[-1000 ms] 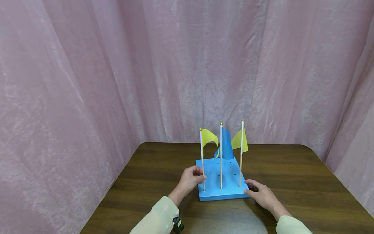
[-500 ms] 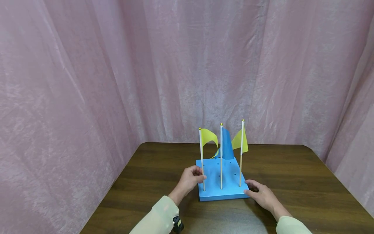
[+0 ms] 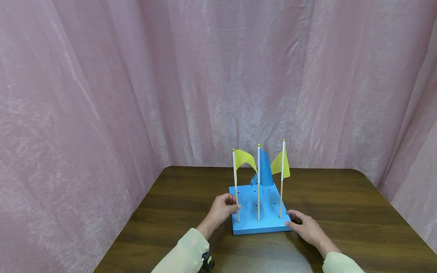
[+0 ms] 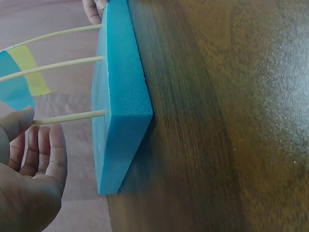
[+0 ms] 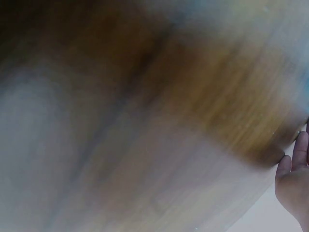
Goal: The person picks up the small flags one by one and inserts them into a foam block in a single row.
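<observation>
Blue foam block (image 3: 257, 212) mid-table (image 3: 341, 212): three flags seated in front row, other holes empty.
Left hand (image 3: 222, 209) pinches left yellow flag's stick (image 3: 236, 197) low; blue flag (image 3: 258, 182), right yellow flag (image 3: 282, 178) stand free; right hand (image 3: 305, 226) flat, steadying block corner.

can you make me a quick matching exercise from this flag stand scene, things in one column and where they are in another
Things:
1. yellow paper flag on the left wooden stick
2. blue paper flag on the middle wooden stick
3. person's right hand
4. square blue foam block with peg holes

Places or states:
A. lies flat on the dark wooden table
B. its stick is pinched by the left hand
C. stands between the two yellow flags
D. touches the block's near right corner

Pairs: 1-B, 2-C, 3-D, 4-A
</observation>
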`<state>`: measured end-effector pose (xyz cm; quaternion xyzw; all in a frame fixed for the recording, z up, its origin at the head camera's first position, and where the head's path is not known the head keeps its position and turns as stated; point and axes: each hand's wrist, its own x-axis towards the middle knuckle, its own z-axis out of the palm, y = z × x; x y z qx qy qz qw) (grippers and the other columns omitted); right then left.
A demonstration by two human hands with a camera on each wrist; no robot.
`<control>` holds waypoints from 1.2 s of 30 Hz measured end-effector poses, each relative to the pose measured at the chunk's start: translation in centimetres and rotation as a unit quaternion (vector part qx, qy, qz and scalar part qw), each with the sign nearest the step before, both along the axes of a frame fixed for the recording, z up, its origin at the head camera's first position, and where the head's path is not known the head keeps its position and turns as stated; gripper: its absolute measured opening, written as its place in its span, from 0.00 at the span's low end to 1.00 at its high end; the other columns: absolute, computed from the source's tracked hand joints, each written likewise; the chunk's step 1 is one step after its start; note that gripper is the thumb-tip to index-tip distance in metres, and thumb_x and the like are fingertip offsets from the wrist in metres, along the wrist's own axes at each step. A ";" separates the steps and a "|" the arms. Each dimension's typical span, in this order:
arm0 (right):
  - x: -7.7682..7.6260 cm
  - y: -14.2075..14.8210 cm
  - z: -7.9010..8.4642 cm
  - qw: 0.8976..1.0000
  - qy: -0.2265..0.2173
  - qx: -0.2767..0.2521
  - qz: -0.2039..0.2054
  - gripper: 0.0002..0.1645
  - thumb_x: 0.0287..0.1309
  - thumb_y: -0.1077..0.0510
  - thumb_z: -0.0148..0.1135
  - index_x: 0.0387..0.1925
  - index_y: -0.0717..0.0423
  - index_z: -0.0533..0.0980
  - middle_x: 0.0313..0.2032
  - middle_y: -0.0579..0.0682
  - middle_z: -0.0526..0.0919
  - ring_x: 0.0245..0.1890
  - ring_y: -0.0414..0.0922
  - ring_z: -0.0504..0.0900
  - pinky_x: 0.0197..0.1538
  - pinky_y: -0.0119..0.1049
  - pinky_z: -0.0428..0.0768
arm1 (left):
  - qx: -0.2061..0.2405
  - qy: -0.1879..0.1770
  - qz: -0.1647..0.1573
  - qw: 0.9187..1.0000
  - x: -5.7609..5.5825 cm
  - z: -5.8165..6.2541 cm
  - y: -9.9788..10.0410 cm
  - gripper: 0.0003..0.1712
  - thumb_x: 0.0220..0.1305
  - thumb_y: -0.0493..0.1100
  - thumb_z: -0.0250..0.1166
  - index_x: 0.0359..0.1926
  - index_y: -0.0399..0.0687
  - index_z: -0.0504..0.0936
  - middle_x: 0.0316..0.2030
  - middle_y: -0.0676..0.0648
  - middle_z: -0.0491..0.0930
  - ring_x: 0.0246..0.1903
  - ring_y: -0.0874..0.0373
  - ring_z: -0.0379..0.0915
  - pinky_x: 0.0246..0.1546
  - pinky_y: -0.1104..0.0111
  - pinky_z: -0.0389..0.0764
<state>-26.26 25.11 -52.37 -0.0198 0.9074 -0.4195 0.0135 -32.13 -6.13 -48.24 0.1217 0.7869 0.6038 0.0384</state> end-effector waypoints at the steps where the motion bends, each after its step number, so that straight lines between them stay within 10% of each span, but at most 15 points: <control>1: 0.0 0.0 0.0 1.000 0.000 0.000 0.000 0.32 0.63 0.45 0.65 0.63 0.58 0.73 0.56 0.60 0.79 0.57 0.60 0.75 0.56 0.60 0.72 | -0.001 0.002 0.000 1.000 0.0 0.0 0.0 0.12 0.60 0.33 0.71 0.42 0.30 0.80 0.30 0.47 0.79 0.28 0.57 0.75 0.36 0.60 0.84; 21: -0.2 0.1 -0.2 1.000 -0.002 0.002 0.000 0.32 0.63 0.44 0.65 0.63 0.58 0.74 0.55 0.59 0.79 0.57 0.59 0.75 0.56 0.60 0.72 | 0.013 0.010 -0.008 1.000 -0.2 -0.1 -1.8 0.17 0.59 0.36 0.72 0.45 0.30 0.79 0.32 0.47 0.79 0.31 0.56 0.75 0.41 0.53 0.82; 36: 0.2 0.1 0.3 1.000 0.006 0.010 -0.001 0.36 0.65 0.45 0.63 0.66 0.63 0.68 0.55 0.61 0.79 0.57 0.60 0.76 0.56 0.60 0.73 | -0.049 0.059 0.047 0.996 -1.9 -0.2 -4.7 0.14 0.65 0.42 0.68 0.47 0.38 0.80 0.39 0.47 0.79 0.36 0.53 0.77 0.40 0.61 0.82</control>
